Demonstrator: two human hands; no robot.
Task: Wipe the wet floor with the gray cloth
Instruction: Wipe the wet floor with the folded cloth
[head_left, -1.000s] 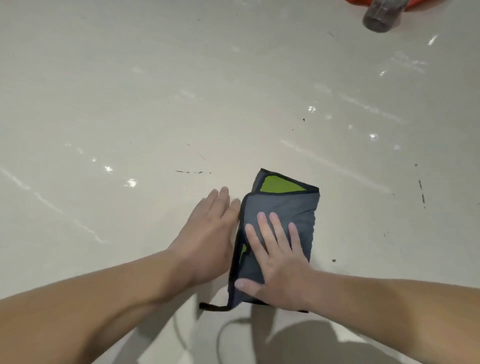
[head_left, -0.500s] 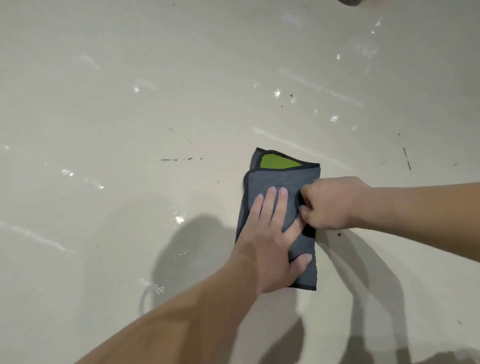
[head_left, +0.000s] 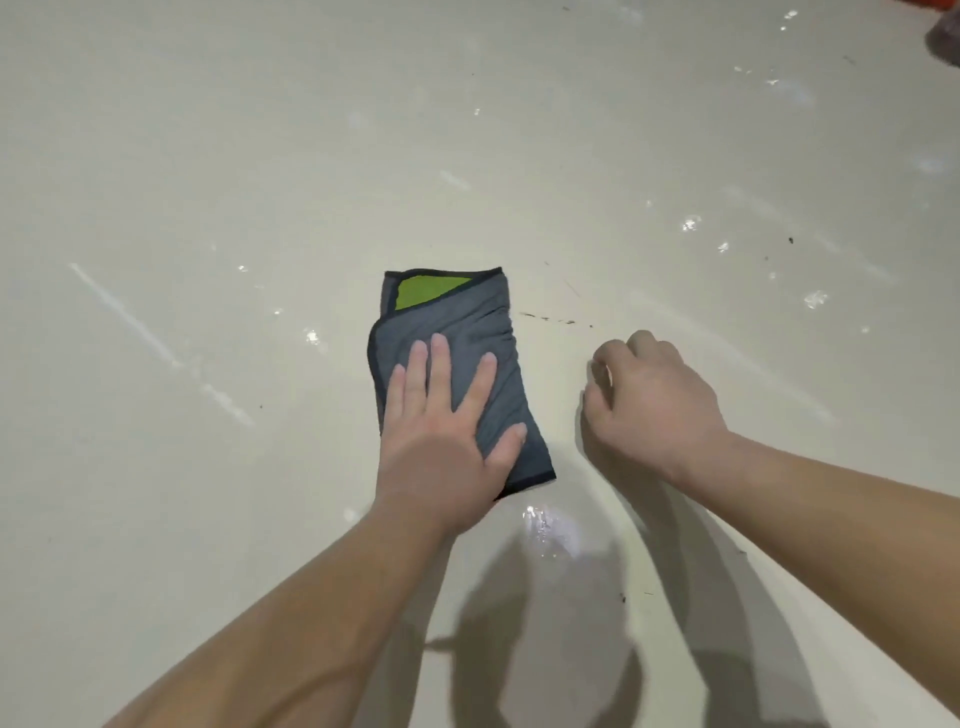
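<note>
On pale floor (head_left: 208, 156) | our left hand (head_left: 441, 431) presses flat, fingers spread, on gray cloth (head_left: 467, 332) | our right hand (head_left: 649, 405) curled, holding nothing, beside it.

The left hand (head_left: 441, 441) covers the lower left part of the gray cloth (head_left: 488, 332). The curled fingertips of the right hand (head_left: 649, 400) tuck out of sight beneath it. At the upper right corner a dark, blurred object (head_left: 951, 41) is cut by the frame edge.
</note>
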